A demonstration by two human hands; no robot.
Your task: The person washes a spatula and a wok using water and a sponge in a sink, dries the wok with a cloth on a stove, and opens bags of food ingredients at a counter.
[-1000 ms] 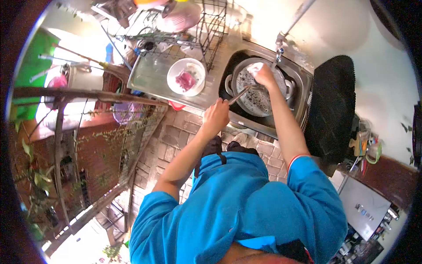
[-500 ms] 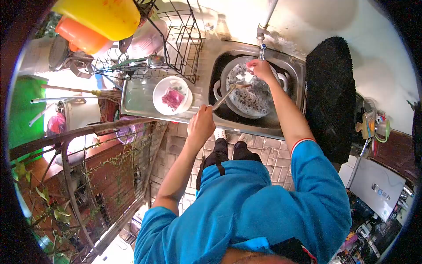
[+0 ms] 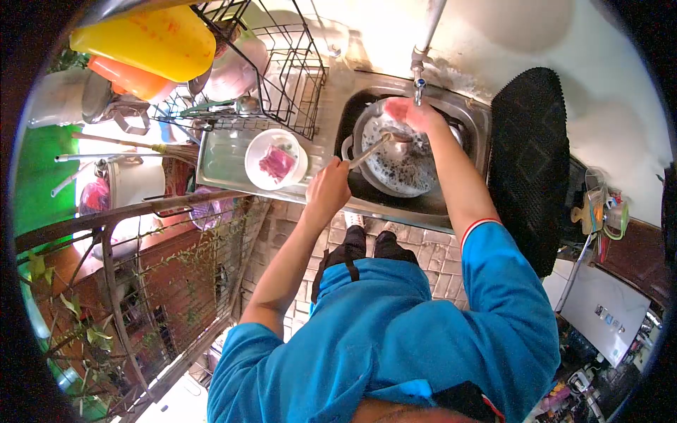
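Steel sink walls (image 3: 484, 134) leave narrow room round the foamy pot (image 3: 395, 180); left hand (image 3: 328, 187) clenches the ladle (image 3: 369, 151), its head over the foam; right hand (image 3: 419, 117) near the tap (image 3: 419, 86), grip unclear; paved floor (image 3: 446, 259) below.

The person wears a bright blue short-sleeved shirt (image 3: 395, 317), plain across the back or front as seen from above. The right sleeve (image 3: 493, 247) ends in a narrow band of white and red trim. Near the neck is a dark patch (image 3: 471, 400) with a red and white edge. Below are black trousers (image 3: 352, 255) with a dark hanging strap, and pale shoes (image 3: 355, 220). Both hands are bare.
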